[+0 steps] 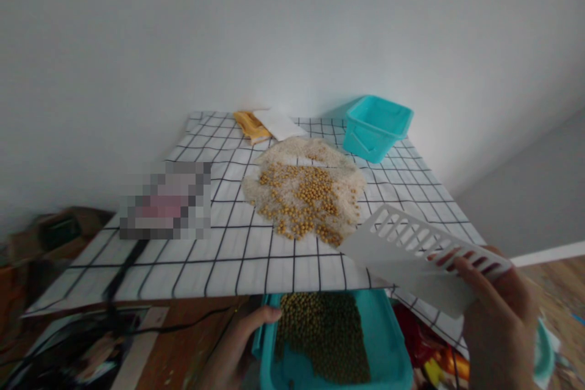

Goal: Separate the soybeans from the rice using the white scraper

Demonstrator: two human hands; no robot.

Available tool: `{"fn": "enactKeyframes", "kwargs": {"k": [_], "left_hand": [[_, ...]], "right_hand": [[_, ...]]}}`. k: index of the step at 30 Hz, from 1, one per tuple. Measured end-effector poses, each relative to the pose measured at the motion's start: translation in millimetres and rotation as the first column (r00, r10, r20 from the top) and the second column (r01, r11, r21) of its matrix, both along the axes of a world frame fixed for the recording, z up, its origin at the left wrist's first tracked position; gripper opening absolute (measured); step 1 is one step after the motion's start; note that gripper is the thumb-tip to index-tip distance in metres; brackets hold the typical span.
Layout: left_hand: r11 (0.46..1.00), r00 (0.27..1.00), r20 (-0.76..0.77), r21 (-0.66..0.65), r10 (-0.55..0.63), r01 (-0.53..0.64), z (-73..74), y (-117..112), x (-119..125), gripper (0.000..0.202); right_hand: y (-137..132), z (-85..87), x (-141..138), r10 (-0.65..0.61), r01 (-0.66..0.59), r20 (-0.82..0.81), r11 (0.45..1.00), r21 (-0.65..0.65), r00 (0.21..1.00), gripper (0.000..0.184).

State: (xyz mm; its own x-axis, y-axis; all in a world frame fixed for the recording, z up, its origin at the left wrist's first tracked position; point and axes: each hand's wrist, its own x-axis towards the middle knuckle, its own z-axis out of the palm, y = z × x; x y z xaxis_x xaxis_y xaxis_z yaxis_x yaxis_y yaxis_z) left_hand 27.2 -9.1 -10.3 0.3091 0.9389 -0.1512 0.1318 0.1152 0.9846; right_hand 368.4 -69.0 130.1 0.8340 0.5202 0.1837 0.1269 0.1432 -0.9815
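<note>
My left hand (242,338) grips the left rim of a teal plastic bin (395,356), thumb over the edge. The bin is held just below the table's front edge. Inside lie many round beans (320,329), yellowish on the left and darker on the right. My right hand (498,301) is closed on a pale slotted plastic scraper (406,259), tilted above the table's front right part. Its far left corner is at the near edge of a spread of yellow soybeans (315,192) mixed with white rice-like grains (292,148) on the table.
The table has a white cloth with a black grid (223,256). At its back right stands a teal bucket (377,125). A yellow packet (252,127) and a white sheet (280,124) lie at the back. On the left is a blurred-out device (164,201) with a black cable (121,277).
</note>
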Motion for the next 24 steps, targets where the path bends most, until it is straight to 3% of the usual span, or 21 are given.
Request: {"fn": "enactKeyframes", "kwargs": {"k": [4,9,13,18,24], "left_hand": [[0.995,1.0,0.007,-0.102,-0.012,0.013,-5.7,4.9,2.4,0.03],[0.994,1.0,0.0,-0.11,0.024,-0.024,-2.0,4.3,1.3,0.039],[0.985,0.999,-0.02,-0.167,0.037,-0.04,0.3,5.4,3.6,0.026],[0.988,0.997,-0.006,-0.13,0.077,-0.077,2.6,3.5,3.9,0.03],[0.962,0.992,0.035,-0.253,0.12,-0.107,14.6,6.0,8.3,0.016]], "right_hand": [[3.0,-3.8,5.8,-0.008,0.008,-0.002,1.0,-0.017,1.0,0.028],[2.1,-8.9,10.3,-0.064,0.064,-0.03,0.998,-0.016,0.997,0.03],[1.9,-9.6,8.8,-0.103,0.103,-0.052,0.995,-0.007,0.993,0.031],[2.3,-3.3,3.8,-0.035,0.035,-0.028,0.999,0.02,0.999,0.022],[-3.4,1.1,1.1,-0.023,0.024,0.017,0.999,-0.043,1.0,0.023]]}}
